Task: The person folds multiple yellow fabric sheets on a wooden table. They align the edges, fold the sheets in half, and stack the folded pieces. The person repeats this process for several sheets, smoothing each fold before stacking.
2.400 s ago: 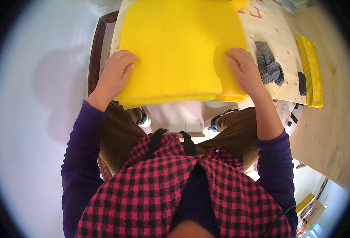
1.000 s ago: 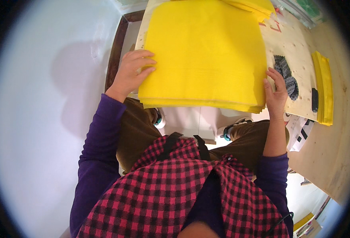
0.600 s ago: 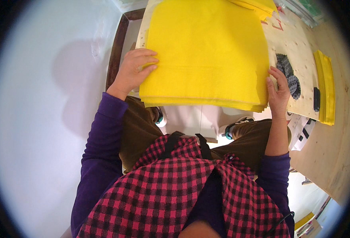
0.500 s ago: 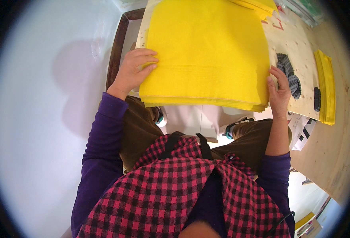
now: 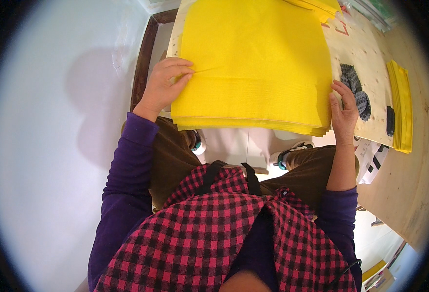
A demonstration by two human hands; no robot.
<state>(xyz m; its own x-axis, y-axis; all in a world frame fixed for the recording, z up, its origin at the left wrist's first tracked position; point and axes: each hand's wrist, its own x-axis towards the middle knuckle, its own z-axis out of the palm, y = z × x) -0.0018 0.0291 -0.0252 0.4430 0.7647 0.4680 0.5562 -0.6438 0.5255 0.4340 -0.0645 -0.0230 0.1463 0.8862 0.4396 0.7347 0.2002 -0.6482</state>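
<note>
A stack of yellow cloth sheets (image 5: 258, 63) lies on the plywood table, its near edge hanging a little over the front. At the stack's left edge, my left hand (image 5: 168, 82) pinches the top sheet between thumb and fingertips. A short crease runs inward from that pinch. Along the right edge rests my right hand (image 5: 345, 114), fingers lightly curved and the thumb apart from them, touching or almost touching the side of the stack. Nothing shows between its fingers.
Right of the stack, the plywood tabletop (image 5: 370, 92) bears dark grey patterned strips (image 5: 355, 92), a small black block (image 5: 390, 120) and folded yellow cloth (image 5: 402, 107). More yellow cloth (image 5: 321, 7) lies at the back. A pale wall (image 5: 54, 146) stands close on the left.
My left thumb and fingertips have closed together on the top sheet, and a crease has appeared beside them. My right hand has stayed nearly still.
</note>
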